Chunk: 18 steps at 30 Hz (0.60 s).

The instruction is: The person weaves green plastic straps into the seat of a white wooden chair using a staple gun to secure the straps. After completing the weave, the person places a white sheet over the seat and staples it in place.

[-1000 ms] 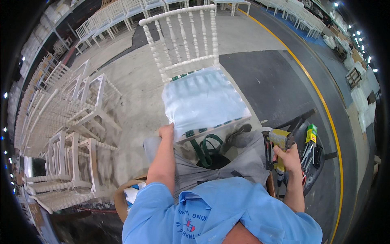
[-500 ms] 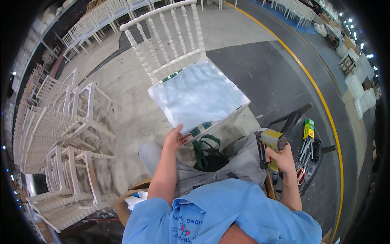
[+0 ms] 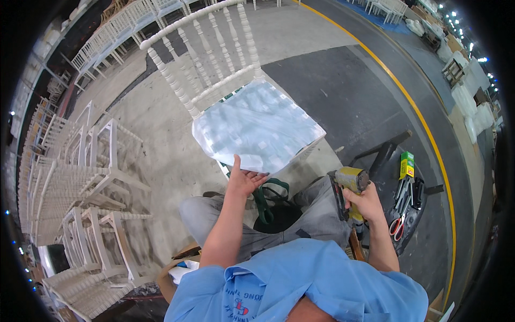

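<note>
A white spindle-back chair [image 3: 251, 43] stands in front of me. A thin pale-blue fabric sheet [image 3: 257, 126] lies over its seat, with its near-left corner folded up. Bits of green webbing show below the sheet's edges. My left hand [image 3: 247, 181] is at the front edge of the seat, palm upward, thumb raised beside the folded corner and fingers stretched out. By my right thigh, my right hand [image 3: 366, 201] is closed around the grip of a yellow and black staple gun [image 3: 351, 178], which points away from the chair.
Green webbing [image 3: 262, 206] hangs between my knees. At my right, a black seat carries scissors [image 3: 397, 228], hand tools and a yellow-green box [image 3: 406, 165]. Unfinished chair frames [image 3: 112, 145] are stacked on the left. An open carton [image 3: 169, 276] is by my left hip.
The sheet has settled flatter on the seat, and its near corner is now folded up. My left hand has turned palm up with its fingers spread. My right hand still holds the staple gun.
</note>
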### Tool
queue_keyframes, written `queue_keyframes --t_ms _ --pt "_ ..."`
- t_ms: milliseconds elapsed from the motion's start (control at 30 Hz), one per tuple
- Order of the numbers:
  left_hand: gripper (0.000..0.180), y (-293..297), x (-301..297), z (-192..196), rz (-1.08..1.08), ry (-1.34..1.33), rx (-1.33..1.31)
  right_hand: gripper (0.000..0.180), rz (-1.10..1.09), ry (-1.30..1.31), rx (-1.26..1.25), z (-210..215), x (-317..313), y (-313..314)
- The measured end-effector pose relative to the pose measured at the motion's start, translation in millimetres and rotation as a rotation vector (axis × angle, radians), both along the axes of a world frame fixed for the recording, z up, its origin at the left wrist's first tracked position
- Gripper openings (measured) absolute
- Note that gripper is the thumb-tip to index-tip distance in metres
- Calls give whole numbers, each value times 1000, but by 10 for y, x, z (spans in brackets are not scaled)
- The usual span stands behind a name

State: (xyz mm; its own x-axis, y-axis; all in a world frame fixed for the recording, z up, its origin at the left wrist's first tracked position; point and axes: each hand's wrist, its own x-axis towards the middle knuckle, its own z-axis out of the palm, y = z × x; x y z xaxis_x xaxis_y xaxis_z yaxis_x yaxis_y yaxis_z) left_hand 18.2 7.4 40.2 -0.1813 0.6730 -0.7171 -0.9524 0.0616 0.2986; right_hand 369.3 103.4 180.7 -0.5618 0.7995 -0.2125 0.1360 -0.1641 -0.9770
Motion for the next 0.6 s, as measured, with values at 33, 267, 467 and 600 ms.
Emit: queue_keyframes --t_ms 33,267,467,600 --pt "83 133 16 4 19 52 -38 35 12 -20 0 -10 0 19" --pt "40 -12 -130 -373 76 130 -249 33 -10 -60 -13 -16 -1 50" --pt "40 -609 -120 -302 64 143 -297 30 -14 -52 -29 -68 -4 121" --pt "52 -481 -81 -38 269 -5 -259 30 10 -83 -37 -93 -37 124"
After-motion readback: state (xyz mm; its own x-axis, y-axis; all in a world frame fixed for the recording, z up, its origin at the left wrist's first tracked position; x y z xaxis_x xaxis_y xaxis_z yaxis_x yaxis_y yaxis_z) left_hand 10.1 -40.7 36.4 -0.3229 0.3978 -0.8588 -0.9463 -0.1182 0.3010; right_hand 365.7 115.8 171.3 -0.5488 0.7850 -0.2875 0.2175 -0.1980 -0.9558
